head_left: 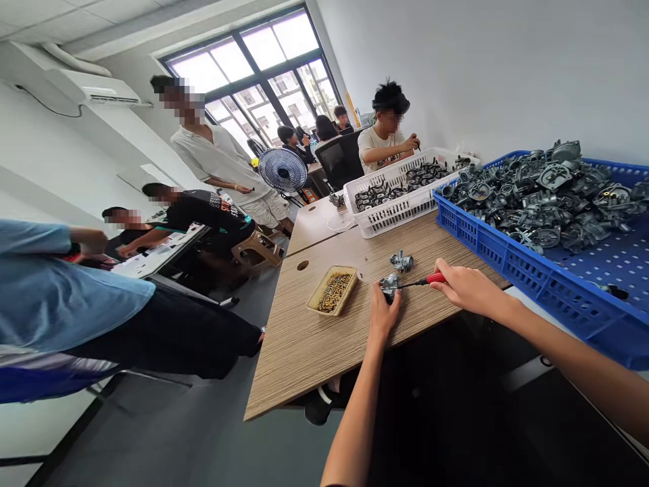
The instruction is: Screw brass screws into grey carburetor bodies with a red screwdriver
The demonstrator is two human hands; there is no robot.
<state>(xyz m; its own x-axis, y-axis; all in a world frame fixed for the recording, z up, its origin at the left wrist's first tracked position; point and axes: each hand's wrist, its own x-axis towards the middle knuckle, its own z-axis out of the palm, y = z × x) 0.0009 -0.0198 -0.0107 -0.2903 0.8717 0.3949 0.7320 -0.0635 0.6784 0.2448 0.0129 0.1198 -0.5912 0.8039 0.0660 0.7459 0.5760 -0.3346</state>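
Observation:
My left hand is closed round a small grey metal carburetor at the table's near edge. In my right hand is a screwdriver with a red handle, gripped by the fingers. Its dark shaft points left, and the tip reaches the side of the carburetor; whether it sits in a screw is too small to tell. A second carburetor lies on the wood-grain table just beyond. To the left of my left hand stands a small tan tray of brass-coloured parts.
A blue crate heaped with carburetors stands at the right. Behind the table's middle is a white basket of dark parts, with a co-worker seated beyond it. A fan and several people are farther back; one stands at left.

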